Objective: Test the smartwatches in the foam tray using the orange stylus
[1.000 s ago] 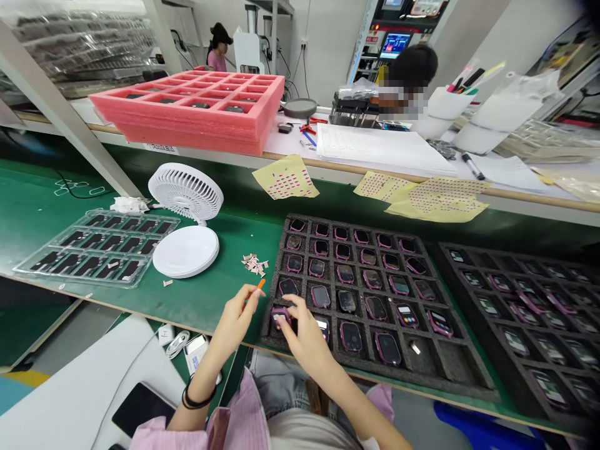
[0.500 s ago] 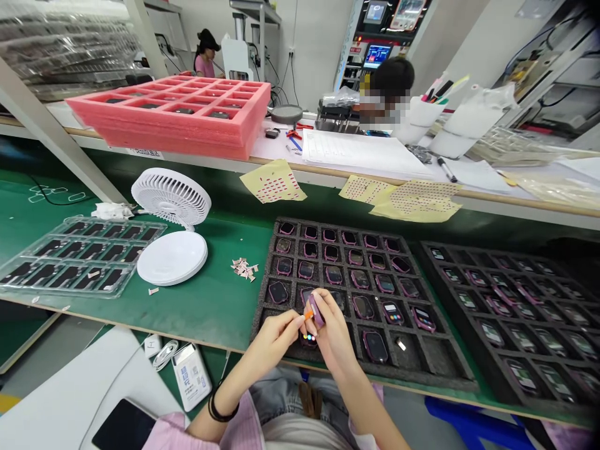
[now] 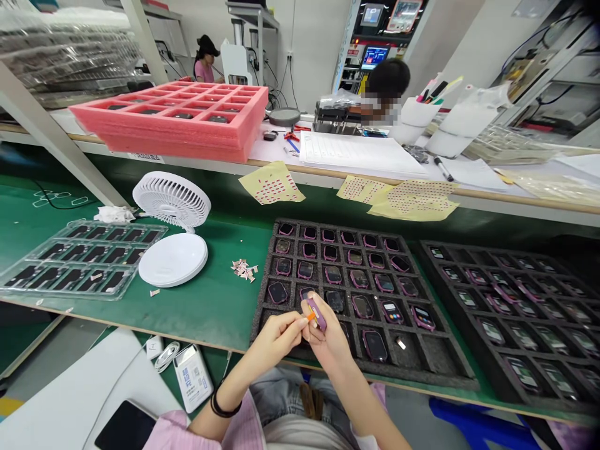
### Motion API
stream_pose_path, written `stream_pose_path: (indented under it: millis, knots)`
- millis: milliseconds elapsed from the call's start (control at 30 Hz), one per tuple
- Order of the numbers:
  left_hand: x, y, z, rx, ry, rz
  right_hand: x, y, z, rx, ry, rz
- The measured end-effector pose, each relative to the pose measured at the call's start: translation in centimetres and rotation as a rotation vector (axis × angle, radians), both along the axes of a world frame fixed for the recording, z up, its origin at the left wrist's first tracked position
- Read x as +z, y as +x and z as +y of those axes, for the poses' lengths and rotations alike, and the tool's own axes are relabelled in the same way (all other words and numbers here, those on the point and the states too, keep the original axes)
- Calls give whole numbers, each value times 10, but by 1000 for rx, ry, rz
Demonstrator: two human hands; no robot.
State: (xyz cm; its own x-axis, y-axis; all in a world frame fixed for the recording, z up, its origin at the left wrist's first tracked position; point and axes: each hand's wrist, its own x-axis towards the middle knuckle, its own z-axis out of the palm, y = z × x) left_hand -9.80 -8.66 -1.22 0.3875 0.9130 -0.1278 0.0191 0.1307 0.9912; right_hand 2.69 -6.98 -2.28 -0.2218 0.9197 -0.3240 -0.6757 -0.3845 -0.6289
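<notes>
My right hand (image 3: 328, 334) grips a purple watch case (image 3: 317, 314) on its edge, above the near left part of a dark foam tray (image 3: 438, 350). Pinched in my left hand (image 3: 280, 332) is a small orange piece (image 3: 310, 317), which touches the side of the case. Rows of purple-framed watches sit in the tray's compartments, such as one watch (image 3: 375, 345) near the front edge. A small light-coloured part (image 3: 400, 342) lies in a compartment at the right. My fingers hide some of the case and of the compartments below.
A white fan (image 3: 173, 259), small pale pieces (image 3: 244, 269) and a clear tray (image 3: 70, 256) are on the left. Another foam tray (image 3: 478, 319) stands right. Pink foam trays (image 3: 244, 134) and papers (image 3: 360, 153) lie on the shelf. Two people are beyond it.
The purple case has turned slightly in my right hand, and my right fingers have shifted. The orange piece has moved slightly right against the case. The lit screen below my hands is now hidden.
</notes>
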Motion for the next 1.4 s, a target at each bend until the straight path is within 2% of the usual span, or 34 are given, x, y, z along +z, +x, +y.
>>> stream_pose_path:
  millis: [167, 467, 633, 767, 867, 933, 1033, 1100, 1167, 1267, 1333, 1400]
  knots:
    - [-2, 3, 1, 11, -34, -57, -7, -1, 3, -79, -165, 30]
    - [-7, 4, 5, 39, -85, -86, -10, -3, 6, -57, -128, 55]
    - [-9, 4, 7, 168, -23, -48, -6, -7, -3, -91, 46, -191]
    - [-9, -1, 7, 202, 89, 85, -11, -8, -7, -128, 218, -454]
    - [-7, -19, 10, 241, 110, 168, -14, -4, -5, -200, 382, -673]
    - [-6, -38, 14, 338, 117, 223, -15, -2, -3, -230, 454, -802]
    - [-6, -69, 24, 552, 185, 425, -19, -7, -4, -138, 606, -1001]
    - [-8, -84, 30, 637, 230, 620, -24, -17, -7, -34, 762, -1153]
    - [-11, -91, 34, 670, 251, 757, -30, -28, -10, 30, 896, -1305]
    - [-17, -92, 36, 657, 246, 859, -30, -33, -13, 86, 999, -1479]
    - [-20, -94, 35, 651, 230, 895, -24, -20, -16, 95, 1061, -1540]
    - [-23, -98, 33, 675, 213, 904, -17, 7, -20, 107, 1164, -1586]
